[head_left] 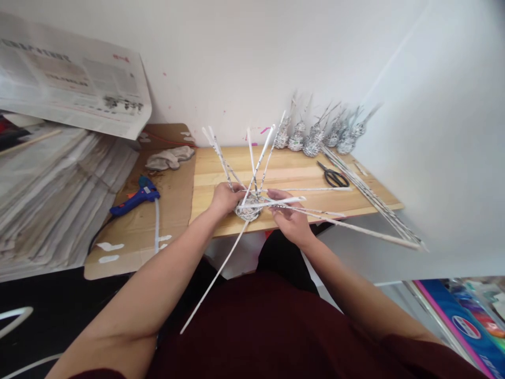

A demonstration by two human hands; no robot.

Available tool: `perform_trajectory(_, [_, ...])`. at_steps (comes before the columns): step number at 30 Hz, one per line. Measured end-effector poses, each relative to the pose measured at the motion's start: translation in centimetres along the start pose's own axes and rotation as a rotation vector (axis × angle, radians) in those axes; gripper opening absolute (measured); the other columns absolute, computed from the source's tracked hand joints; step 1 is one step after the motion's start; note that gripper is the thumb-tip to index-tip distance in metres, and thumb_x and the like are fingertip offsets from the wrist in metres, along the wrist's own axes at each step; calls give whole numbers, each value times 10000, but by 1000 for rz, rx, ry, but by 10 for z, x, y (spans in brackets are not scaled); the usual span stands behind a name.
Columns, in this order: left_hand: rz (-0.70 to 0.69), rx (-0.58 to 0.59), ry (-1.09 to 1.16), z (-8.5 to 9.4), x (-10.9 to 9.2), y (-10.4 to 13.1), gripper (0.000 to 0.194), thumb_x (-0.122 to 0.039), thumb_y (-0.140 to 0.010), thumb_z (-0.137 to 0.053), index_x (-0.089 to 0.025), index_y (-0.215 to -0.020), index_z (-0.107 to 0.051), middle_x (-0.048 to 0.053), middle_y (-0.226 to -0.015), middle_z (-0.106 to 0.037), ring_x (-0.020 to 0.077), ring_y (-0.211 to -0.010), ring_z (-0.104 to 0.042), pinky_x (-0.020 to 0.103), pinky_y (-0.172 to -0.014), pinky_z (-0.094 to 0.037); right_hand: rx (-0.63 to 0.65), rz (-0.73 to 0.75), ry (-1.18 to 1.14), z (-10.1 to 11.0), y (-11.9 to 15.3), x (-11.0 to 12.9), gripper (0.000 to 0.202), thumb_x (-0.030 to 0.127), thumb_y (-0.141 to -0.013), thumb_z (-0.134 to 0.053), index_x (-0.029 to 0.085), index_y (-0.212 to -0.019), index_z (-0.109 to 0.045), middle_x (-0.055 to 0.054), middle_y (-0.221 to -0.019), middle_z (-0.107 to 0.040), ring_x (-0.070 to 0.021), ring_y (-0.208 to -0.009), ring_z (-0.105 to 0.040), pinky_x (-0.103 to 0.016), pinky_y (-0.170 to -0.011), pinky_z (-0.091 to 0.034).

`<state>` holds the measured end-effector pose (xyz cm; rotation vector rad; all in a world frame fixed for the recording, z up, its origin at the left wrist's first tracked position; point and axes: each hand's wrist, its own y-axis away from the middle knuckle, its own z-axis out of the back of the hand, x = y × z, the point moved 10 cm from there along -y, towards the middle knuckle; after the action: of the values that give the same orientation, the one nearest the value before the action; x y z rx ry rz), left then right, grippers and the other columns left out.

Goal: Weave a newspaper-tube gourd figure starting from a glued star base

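Observation:
A small woven base of rolled newspaper (248, 211) sits near the front edge of the wooden board, with several paper tubes sticking up and outward from it. My left hand (226, 200) grips the left side of this weave, its fingers curled behind the rim. On the right, my right hand (291, 218) is closed around paper tubes (327, 220) that run out to the right, thumb and fingers close together beside the weave. One loose tube (213, 281) slants down from the base toward my lap. Some fingertips are hidden behind the tubes.
Several finished woven paper pieces (313, 139) stand against the wall. Black scissors (334, 176) and a bundle of paper tubes (374, 202) lie on the wooden board (213, 168) at right. A blue glue gun (136, 199), a glove (169, 157) and stacked newspapers (67, 195) are at left.

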<state>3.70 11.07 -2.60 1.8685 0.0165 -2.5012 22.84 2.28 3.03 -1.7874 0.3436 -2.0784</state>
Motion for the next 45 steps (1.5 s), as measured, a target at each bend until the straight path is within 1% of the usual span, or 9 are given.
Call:
perform_trajectory(4, [42,-1,49,-1,-3,5,214,-280,-592,-760,-137,-751,-764,32,-633,-702,162,-603,-627,250,-594,-478,-122,46,-9,8,6,2,494,283,-785,-715,232,-1255,-574,-109,-1266,-597,-232,-1138,-595,-339,-857,-556])
perform_trajectory(8, [54,-13,42,0,-5,7,204,-279,-587,-768,-139,-734,-756,25,-620,-691,156,-593,-618,245,-582,-471,-188,24,66,12,3,-4,266,299,-805,-692,221,-1055,-650,-76,-1115,-661,-212,-1057,-629,-343,-879,-540])
perform_trajectory(16, [78,-17,66,0,-3,7,280,-336,-550,-800,-137,-742,-756,27,-603,-679,160,-572,-609,257,-565,-469,-80,-373,70,8,11,-46,258,375,-816,-647,169,-971,-642,-78,-903,-714,-194,-734,-697,-331,-671,-567])
perform_trajectory(19, [88,-27,69,1,-3,9,262,-307,-558,-784,-135,-755,-758,24,-603,-680,152,-552,-596,251,-542,-456,25,-432,125,1,17,-42,303,359,-839,-612,161,-1069,-634,-82,-922,-720,-171,-644,-684,-314,-608,-555])
perform_trajectory(27, [58,-32,-9,3,-6,9,226,-298,-605,-752,-141,-766,-769,40,-637,-705,179,-621,-641,258,-587,-476,58,49,887,15,11,36,307,269,-920,-512,148,-1170,-644,-100,-900,-715,-237,-804,-661,-366,-763,-520])
perform_trajectory(32, [25,-34,-75,4,-12,10,204,-285,-635,-730,-159,-788,-779,36,-676,-721,169,-631,-636,243,-582,-458,27,202,1027,11,11,53,279,264,-950,-469,152,-1087,-684,-144,-1011,-688,-262,-973,-639,-368,-867,-502])
perform_trajectory(36, [27,-25,-82,4,-14,12,189,-285,-644,-722,-162,-776,-778,26,-670,-720,163,-638,-633,234,-584,-450,115,99,891,4,12,29,276,251,-933,-463,169,-1044,-702,-122,-988,-716,-251,-936,-655,-369,-847,-509])
perform_trajectory(41, [27,-1,-86,5,-19,14,224,-326,-615,-757,-171,-775,-782,13,-661,-721,159,-635,-630,230,-582,-443,77,-416,428,25,6,-38,279,325,-877,-499,176,-850,-733,-35,-622,-688,-166,-526,-606,-300,-590,-515])
perform_trajectory(45, [6,51,-111,1,-18,12,248,-354,-606,-764,-165,-765,-780,24,-664,-722,162,-637,-629,236,-591,-448,31,-349,122,22,-18,-37,306,371,-762,-670,181,-991,-742,-49,-792,-739,-172,-670,-660,-302,-667,-544])
